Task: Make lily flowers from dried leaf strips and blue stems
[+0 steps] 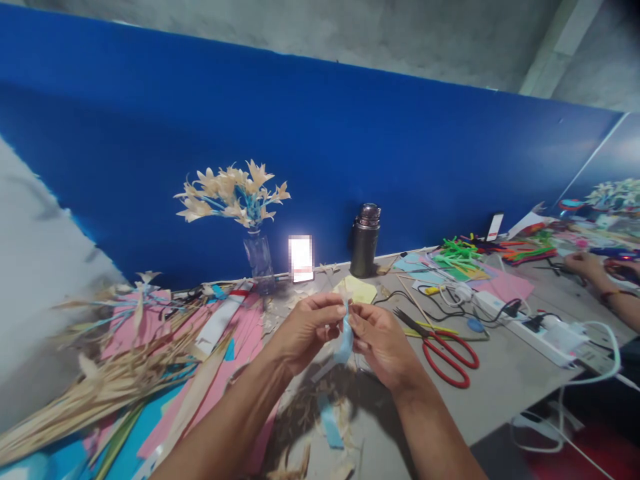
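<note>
Both of my hands meet over the middle of the table, pinching a strip of light blue paper (343, 345) that hangs down between them. My left hand (311, 328) grips it near the top with thumb and forefinger, beside a small pale tip. From the other side my right hand (376, 337) presses the strip between thumb and fingers. Below lies another blue paper piece (331, 423) among dry husk scraps. To the right rest scissors with red handles (450, 353). What exactly the strip wraps is too small to tell.
A glass vase (259, 263) of pale husk flowers (235, 190), a lit phone (301, 259) and a dark thermos (365, 241) stand at the back. Dried husks (110, 393) cover the left. A power strip (523, 327) with cables and a co-worker's hand (585, 267) are at right.
</note>
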